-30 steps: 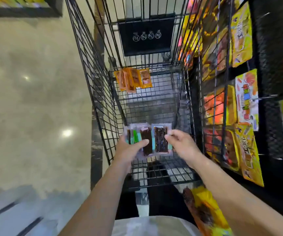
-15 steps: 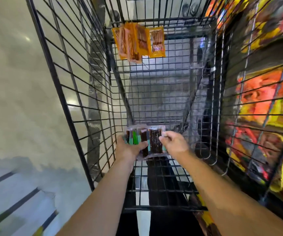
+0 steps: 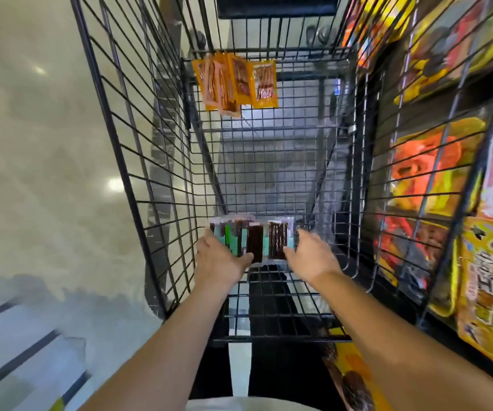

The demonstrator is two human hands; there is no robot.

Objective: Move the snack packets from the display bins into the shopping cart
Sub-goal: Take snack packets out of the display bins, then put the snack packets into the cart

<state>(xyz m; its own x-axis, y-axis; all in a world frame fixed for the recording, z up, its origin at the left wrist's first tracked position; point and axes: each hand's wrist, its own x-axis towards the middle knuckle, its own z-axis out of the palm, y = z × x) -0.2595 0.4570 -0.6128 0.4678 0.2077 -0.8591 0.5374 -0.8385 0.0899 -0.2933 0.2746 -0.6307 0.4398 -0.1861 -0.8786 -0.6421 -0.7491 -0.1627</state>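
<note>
Both hands have reached deeper into the cart than half a second ago, and the fan of packets has split in two. The left hand (image 3: 220,259) grasps the larger bunch of dark-and-green snack packets (image 3: 238,240), with its thumb across their lower edge. The right hand (image 3: 310,256) is at the lower right corner of a single dark packet (image 3: 278,240), just beside the bunch. Motion blur hides whether it is pinching that packet or has let go. Both sets are low inside the black wire shopping cart (image 3: 150,149), towards its near end. A cluster of orange packets (image 3: 236,83) sits at the cart's far end. Bright yellow and orange snack bags (image 3: 429,185) hang outside its right wall. A pale, shiny floor (image 3: 32,149) lies to the left.
</note>
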